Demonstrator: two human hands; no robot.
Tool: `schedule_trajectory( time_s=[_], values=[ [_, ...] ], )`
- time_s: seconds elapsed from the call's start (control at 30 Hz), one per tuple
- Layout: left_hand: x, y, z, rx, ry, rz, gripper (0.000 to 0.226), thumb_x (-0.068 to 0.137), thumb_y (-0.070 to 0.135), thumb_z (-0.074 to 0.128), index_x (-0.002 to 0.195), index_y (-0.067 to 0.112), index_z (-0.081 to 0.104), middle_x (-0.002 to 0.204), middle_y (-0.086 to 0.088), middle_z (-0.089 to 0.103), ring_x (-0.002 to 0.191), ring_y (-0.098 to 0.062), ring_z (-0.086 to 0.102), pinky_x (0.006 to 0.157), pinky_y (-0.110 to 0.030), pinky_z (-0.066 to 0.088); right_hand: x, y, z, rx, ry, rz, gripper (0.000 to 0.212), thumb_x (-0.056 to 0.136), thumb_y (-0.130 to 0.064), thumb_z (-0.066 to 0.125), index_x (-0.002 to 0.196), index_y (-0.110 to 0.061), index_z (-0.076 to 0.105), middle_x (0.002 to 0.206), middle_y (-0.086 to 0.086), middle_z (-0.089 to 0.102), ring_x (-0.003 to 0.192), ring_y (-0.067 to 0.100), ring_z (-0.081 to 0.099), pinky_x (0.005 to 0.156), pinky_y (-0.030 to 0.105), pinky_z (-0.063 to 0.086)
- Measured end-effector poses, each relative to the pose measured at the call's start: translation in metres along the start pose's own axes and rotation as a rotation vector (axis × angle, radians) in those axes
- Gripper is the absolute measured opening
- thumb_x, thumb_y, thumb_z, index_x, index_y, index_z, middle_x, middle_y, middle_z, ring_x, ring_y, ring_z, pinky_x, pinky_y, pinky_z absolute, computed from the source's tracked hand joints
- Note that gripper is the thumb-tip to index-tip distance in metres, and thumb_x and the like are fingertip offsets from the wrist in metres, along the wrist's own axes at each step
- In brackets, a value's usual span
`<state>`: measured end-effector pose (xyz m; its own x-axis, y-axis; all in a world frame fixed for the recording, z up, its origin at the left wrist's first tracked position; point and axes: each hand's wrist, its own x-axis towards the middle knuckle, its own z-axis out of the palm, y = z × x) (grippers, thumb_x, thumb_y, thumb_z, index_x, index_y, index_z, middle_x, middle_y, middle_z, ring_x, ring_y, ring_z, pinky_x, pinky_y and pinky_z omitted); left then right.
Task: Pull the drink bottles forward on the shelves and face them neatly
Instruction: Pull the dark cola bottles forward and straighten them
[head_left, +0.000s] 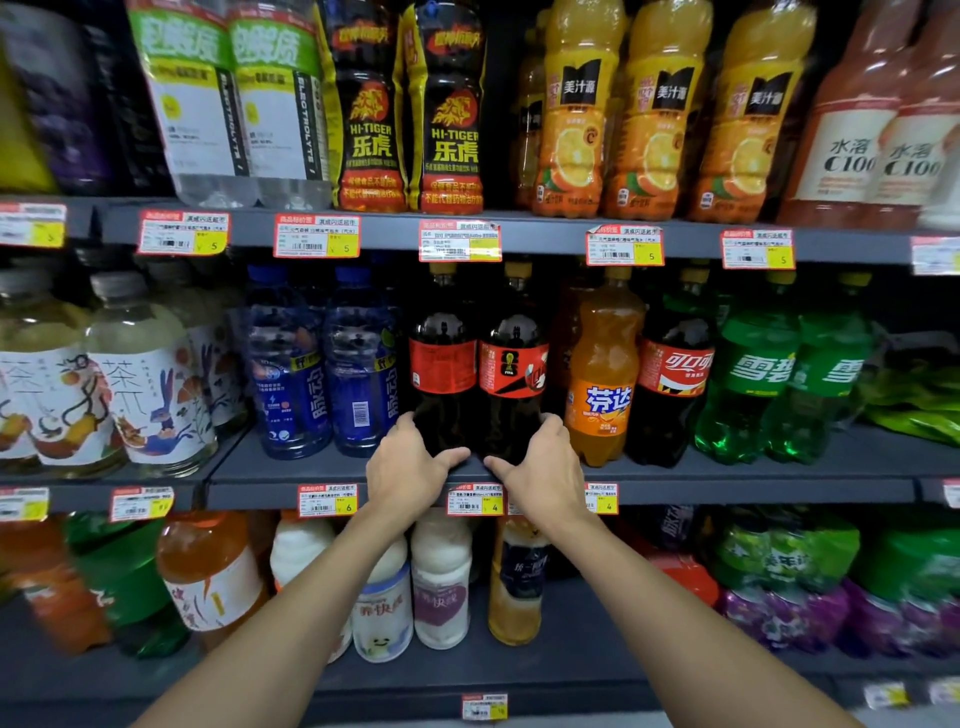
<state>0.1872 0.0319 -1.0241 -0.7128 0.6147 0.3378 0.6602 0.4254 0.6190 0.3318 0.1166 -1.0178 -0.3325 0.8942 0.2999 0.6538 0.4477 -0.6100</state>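
Note:
Two dark cola bottles with red labels and yellow caps stand side by side on the middle shelf (727, 491). My left hand (410, 467) grips the base of the left cola bottle (442, 364), thumb across its front. My right hand (540, 467) grips the base of the right cola bottle (514, 364) the same way. Both bottles stand upright near the shelf's front edge; the left label faces sideways, showing small print.
An orange Fanta bottle (602, 374), another cola bottle (672, 374) and green Sprite bottles (758, 374) stand to the right. Blue drink bottles (322, 364) and tea bottles (145, 374) stand to the left. Shelves above and below hold more drinks, with price tags along the edges.

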Motion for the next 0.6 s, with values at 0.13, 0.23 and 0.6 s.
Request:
schedule_trajectory(
  time_s=[0.13, 0.23, 0.6],
  values=[
    [0.009, -0.019, -0.010, -0.097, -0.158, 0.097, 0.080, 0.079, 0.049, 0.079, 0.144, 0.020, 0.044, 0.122, -0.002, 0.067, 0.114, -0.023, 0.062, 0.093, -0.038, 0.052, -0.002, 0.002, -0.001, -0.010, 0.021, 0.002, 0.090, 0.072, -0.051, 0.086, 0.133, -0.012, 0.033, 0.130, 0.009, 0.050, 0.115, 0.030, 0.059, 0.083, 0.036, 0.052],
    [0.018, -0.028, -0.022, -0.179, -0.345, 0.149, 0.079, 0.081, 0.039, 0.080, 0.148, 0.022, 0.041, 0.132, 0.002, 0.063, 0.120, -0.015, 0.059, 0.098, -0.026, 0.046, 0.002, 0.003, -0.003, -0.047, -0.001, 0.010, 0.105, 0.067, -0.060, 0.085, 0.141, -0.011, 0.027, 0.134, 0.011, 0.047, 0.119, 0.033, 0.058, 0.084, 0.038, 0.051],
    [-0.004, 0.001, -0.002, -0.040, 0.012, 0.030, 0.085, 0.060, 0.082, 0.069, 0.121, 0.026, 0.049, 0.122, 0.004, 0.048, 0.106, -0.019, 0.060, 0.081, -0.040, 0.053, 0.013, 0.017, -0.008, 0.083, -0.125, -0.088, 0.083, 0.074, -0.063, 0.068, 0.139, -0.018, 0.042, 0.131, 0.000, 0.054, 0.118, 0.025, 0.059, 0.091, 0.039, 0.054]
  ],
)
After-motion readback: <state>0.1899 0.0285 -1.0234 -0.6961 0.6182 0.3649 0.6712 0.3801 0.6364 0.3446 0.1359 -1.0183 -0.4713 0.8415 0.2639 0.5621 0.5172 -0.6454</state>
